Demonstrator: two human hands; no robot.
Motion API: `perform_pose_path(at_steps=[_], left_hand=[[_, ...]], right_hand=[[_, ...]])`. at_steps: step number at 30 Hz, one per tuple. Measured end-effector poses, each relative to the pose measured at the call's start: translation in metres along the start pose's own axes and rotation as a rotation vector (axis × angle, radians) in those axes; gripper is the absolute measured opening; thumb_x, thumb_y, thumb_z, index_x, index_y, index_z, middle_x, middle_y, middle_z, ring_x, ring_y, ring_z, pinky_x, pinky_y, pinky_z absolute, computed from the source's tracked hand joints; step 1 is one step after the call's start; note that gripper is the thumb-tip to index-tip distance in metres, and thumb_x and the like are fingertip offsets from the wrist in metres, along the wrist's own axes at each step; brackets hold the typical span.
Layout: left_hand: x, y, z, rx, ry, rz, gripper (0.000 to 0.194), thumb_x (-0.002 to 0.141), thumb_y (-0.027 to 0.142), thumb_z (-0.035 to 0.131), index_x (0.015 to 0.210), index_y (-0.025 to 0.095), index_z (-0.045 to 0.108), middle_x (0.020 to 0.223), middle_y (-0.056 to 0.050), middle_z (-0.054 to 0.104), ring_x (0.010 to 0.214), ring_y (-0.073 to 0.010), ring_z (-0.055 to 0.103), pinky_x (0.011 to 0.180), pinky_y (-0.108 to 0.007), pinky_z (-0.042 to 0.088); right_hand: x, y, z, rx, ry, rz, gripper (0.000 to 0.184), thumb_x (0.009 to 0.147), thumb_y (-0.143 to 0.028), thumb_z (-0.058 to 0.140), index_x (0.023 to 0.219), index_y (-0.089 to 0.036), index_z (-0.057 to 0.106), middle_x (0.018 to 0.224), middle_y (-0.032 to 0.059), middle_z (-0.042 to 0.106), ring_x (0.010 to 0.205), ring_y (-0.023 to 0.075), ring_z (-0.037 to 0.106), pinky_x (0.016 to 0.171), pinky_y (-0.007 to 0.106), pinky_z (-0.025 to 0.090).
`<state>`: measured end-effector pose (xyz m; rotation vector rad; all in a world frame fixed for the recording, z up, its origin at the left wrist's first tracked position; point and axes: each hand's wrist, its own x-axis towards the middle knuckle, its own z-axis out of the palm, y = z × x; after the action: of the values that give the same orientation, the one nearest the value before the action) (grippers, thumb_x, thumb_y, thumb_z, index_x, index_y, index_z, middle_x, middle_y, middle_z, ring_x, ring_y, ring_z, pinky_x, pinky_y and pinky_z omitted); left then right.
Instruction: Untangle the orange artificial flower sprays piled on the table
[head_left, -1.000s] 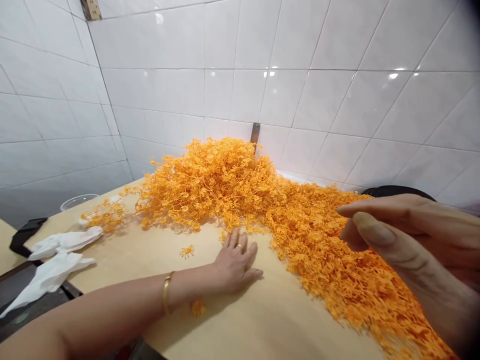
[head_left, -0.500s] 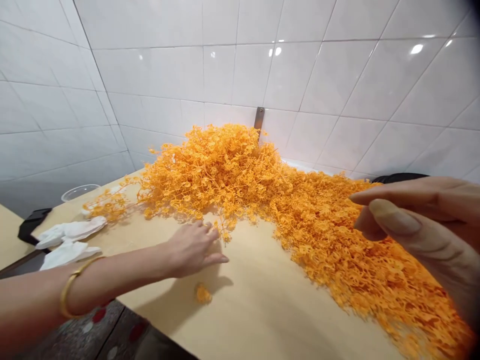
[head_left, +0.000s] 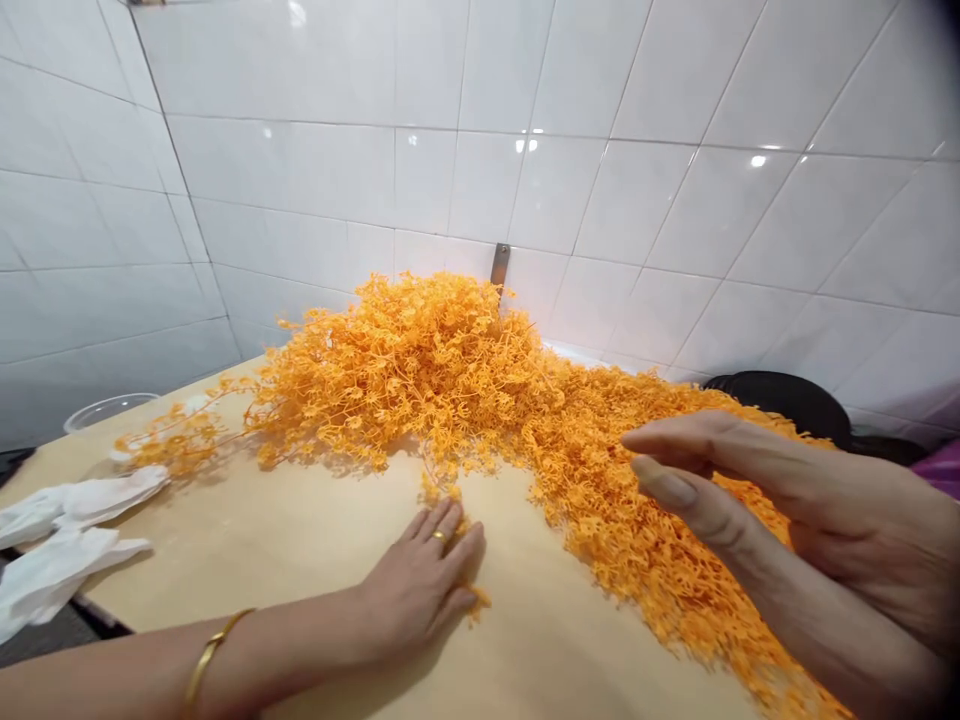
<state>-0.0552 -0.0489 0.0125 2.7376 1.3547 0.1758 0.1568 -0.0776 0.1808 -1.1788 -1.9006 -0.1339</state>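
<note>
My left hand (head_left: 424, 575), with a gold ring and a bracelet, lies palm down on the table (head_left: 300, 540). Its fingers are stretched out, and bits of orange plastic flower sprig (head_left: 474, 602) stick out from beneath its thumb and fingertips. What lies under the palm is hidden. My right hand (head_left: 795, 530) hovers close to the camera, thumb and forefinger slightly apart, with nothing visible between them. Beyond it spreads a low layer of small loose orange pieces (head_left: 637, 530). Directly ahead of my left hand rises a tall heap of branching orange flower sprigs (head_left: 420, 370).
White gloves (head_left: 82, 515) rest at the table's left edge, near a clear plastic lid or dish (head_left: 109, 408). A dark metal strip (head_left: 500, 265) stands against the tiled wall (head_left: 315, 170) behind the heap. Round black objects (head_left: 787, 395) sit at the back right.
My left hand has come nearer and to the right, flattening over the loose orange piece on the table. My right hand has shifted left and slightly down in view; the camera has turned a little.
</note>
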Motion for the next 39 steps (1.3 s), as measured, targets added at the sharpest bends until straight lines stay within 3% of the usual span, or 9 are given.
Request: perform_pose_path(at_steps=[6, 9, 12, 16, 20, 25, 30, 34, 39], left_hand=[[0.087, 0.013, -0.007, 0.104, 0.102, 0.018, 0.030, 0.080, 0.025, 0.035, 0.104, 0.014, 0.048, 0.092, -0.013, 0.057, 0.086, -0.0256, 0.053, 0.068, -0.037, 0.044], [0.107, 0.020, -0.033, 0.126, 0.085, 0.112, 0.019, 0.078, 0.020, 0.036, 0.087, 0.017, 0.052, 0.072, -0.007, 0.058, 0.062, -0.0190, 0.054, 0.054, -0.030, 0.044], [0.114, 0.014, -0.068, 0.184, 0.217, 0.172, 0.019, 0.075, 0.012, 0.036, 0.082, 0.017, 0.053, 0.073, -0.007, 0.058, 0.065, -0.0171, 0.053, 0.054, -0.028, 0.043], [0.129, -0.030, -0.117, 0.312, 0.443, 0.067, 0.024, 0.078, 0.015, 0.035, 0.090, 0.016, 0.055, 0.095, -0.011, 0.057, 0.097, -0.0226, 0.046, 0.074, -0.033, 0.042], [0.154, -0.099, -0.156, 0.387, 0.667, -0.237, 0.051, 0.077, 0.034, 0.043, 0.125, 0.019, 0.033, 0.134, -0.014, 0.025, 0.124, -0.0311, 0.013, 0.095, -0.046, 0.022], [0.161, -0.153, -0.132, 0.200, 0.392, -0.548, 0.062, 0.072, 0.049, 0.045, 0.129, 0.033, 0.026, 0.136, -0.010, 0.024, 0.121, -0.0377, 0.021, 0.086, -0.050, 0.031], [0.153, -0.159, -0.077, 0.244, 0.460, -0.512, 0.046, 0.079, 0.024, 0.038, 0.124, 0.030, 0.036, 0.136, -0.010, 0.025, 0.121, -0.0354, 0.023, 0.085, -0.046, 0.033], [0.149, -0.148, -0.092, 0.243, 0.526, -0.468, 0.034, 0.077, 0.024, 0.039, 0.109, 0.023, 0.051, 0.131, -0.011, 0.034, 0.122, -0.0342, 0.021, 0.088, -0.047, 0.030], [0.162, -0.109, -0.133, 0.227, 0.787, -0.321, 0.035, 0.080, 0.031, 0.033, 0.108, 0.019, 0.050, 0.130, -0.011, 0.035, 0.124, -0.0253, 0.020, 0.097, -0.040, 0.022]], right_hand=[[-0.007, 0.001, -0.001, -0.061, -0.058, -0.040, 0.019, 0.075, -0.038, 0.050, 0.083, -0.024, 0.061, 0.076, -0.0001, 0.063, 0.066, 0.0157, 0.060, 0.049, 0.022, 0.047], [-0.002, 0.002, -0.003, -0.036, 0.026, 0.036, 0.019, 0.077, -0.037, 0.048, 0.083, -0.024, 0.059, 0.071, -0.0009, 0.061, 0.060, 0.0139, 0.058, 0.052, 0.023, 0.047], [0.002, 0.001, -0.003, -0.023, 0.095, 0.085, 0.020, 0.077, -0.039, 0.047, 0.079, -0.022, 0.059, 0.065, -0.0011, 0.059, 0.057, 0.0128, 0.056, 0.049, 0.022, 0.045], [0.005, 0.005, 0.000, 0.031, 0.144, 0.138, 0.024, 0.077, -0.040, 0.046, 0.078, -0.020, 0.058, 0.062, -0.0002, 0.057, 0.057, 0.0131, 0.055, 0.048, 0.021, 0.044], [0.006, 0.011, 0.002, 0.020, 0.109, 0.127, 0.026, 0.076, -0.042, 0.045, 0.074, -0.019, 0.058, 0.060, -0.0001, 0.056, 0.054, 0.0127, 0.055, 0.045, 0.019, 0.044], [0.008, 0.021, 0.007, 0.016, 0.072, 0.119, 0.028, 0.074, -0.046, 0.045, 0.072, -0.021, 0.057, 0.060, -0.0003, 0.058, 0.052, 0.0121, 0.055, 0.041, 0.017, 0.043], [0.009, 0.024, 0.013, 0.031, 0.107, 0.159, 0.031, 0.072, -0.049, 0.045, 0.071, -0.021, 0.058, 0.061, -0.0002, 0.060, 0.050, 0.0122, 0.056, 0.043, 0.018, 0.045], [0.010, 0.026, 0.015, 0.025, 0.055, 0.085, 0.027, 0.072, -0.045, 0.047, 0.071, -0.021, 0.059, 0.065, 0.0009, 0.061, 0.056, 0.0133, 0.058, 0.046, 0.017, 0.047], [0.012, 0.031, 0.014, 0.014, 0.045, 0.115, 0.027, 0.074, -0.043, 0.045, 0.077, -0.020, 0.059, 0.065, 0.0018, 0.061, 0.054, 0.0138, 0.057, 0.045, 0.019, 0.047]])
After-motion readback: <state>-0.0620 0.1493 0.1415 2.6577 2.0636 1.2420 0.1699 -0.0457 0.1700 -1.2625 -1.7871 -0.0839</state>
